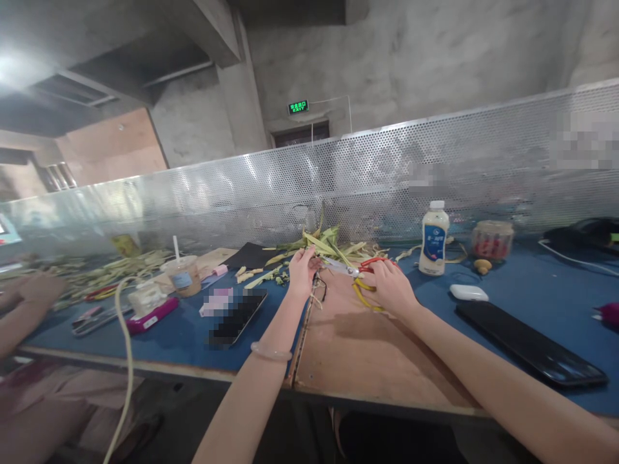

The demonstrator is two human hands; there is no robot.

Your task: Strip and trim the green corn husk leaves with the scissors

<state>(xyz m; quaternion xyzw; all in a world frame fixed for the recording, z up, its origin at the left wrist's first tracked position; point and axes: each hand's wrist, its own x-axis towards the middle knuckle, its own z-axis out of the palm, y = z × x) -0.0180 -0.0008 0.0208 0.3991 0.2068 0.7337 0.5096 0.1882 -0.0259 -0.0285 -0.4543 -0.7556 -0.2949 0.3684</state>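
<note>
At the far side of the table, my left hand (304, 265) has its fingers pinched together in front of a pile of green and yellowish leaves (331, 241). What sits between those fingertips is too small to make out. My right hand (391, 283) grips a pair of scissors (355, 272) with one red and one yellow handle. Its silver blades point left toward my left fingers, and the yellow loop hangs below my palm. Thin dark and pale strands (320, 291) lie just under the left hand.
A bottle (434, 241), a jar (493, 241), a white case (469, 292) and a black phone (529, 341) are on the right. Leftward are another phone (239, 316), a cup with straw (182, 277), a tissue pack (152, 314) and another person's hands (41, 287). A perforated metal screen (377, 174) stands behind.
</note>
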